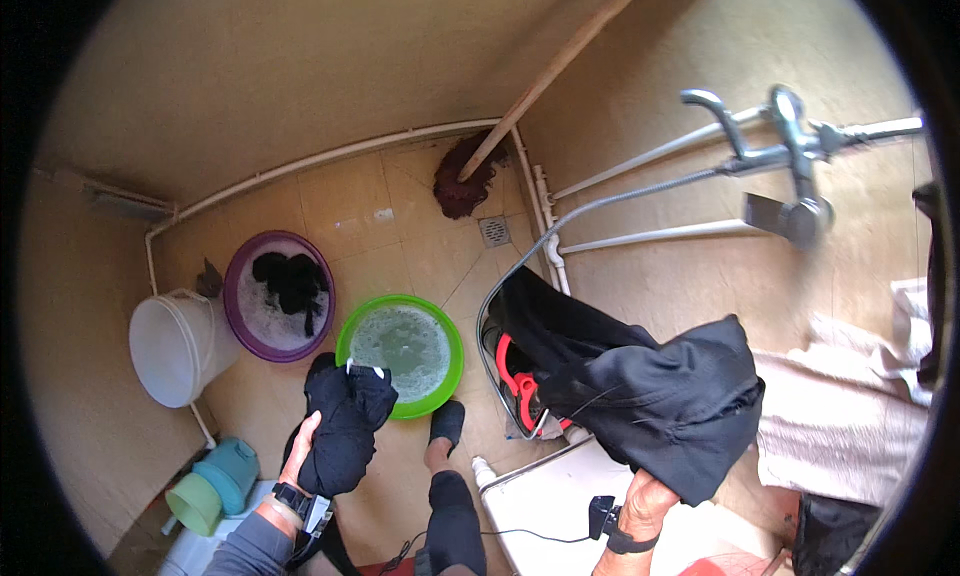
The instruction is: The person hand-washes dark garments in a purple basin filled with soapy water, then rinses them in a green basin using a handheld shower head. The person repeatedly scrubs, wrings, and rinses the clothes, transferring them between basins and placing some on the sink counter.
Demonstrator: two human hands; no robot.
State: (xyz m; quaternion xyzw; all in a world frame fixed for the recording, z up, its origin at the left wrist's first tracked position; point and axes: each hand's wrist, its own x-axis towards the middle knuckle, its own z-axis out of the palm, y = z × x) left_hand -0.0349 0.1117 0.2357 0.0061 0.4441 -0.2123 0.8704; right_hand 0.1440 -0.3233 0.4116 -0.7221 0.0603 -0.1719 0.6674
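My left hand (299, 450) is closed on a bunched dark garment (345, 438) with a small white bit on its upper edge. That bundle hangs near the front left of a green basin (455, 368) of cloudy, sudsy water. On the right, my right hand (650, 502) grips a large black garment (655, 391), whose far end spreads toward the shower hose. My right fingers are largely hidden by the fabric. A purple basin (231, 316) behind and left of the green one holds suds and a black cloth (292, 284).
A white bucket (165, 351) stands at the left, with teal (235, 468) and pale green (195, 504) containers nearer me. A mop (470, 181) leans in the far corner beside a floor drain (494, 231). Mixer tap (795, 161), shower hose (610, 204) and pipes line the right wall.
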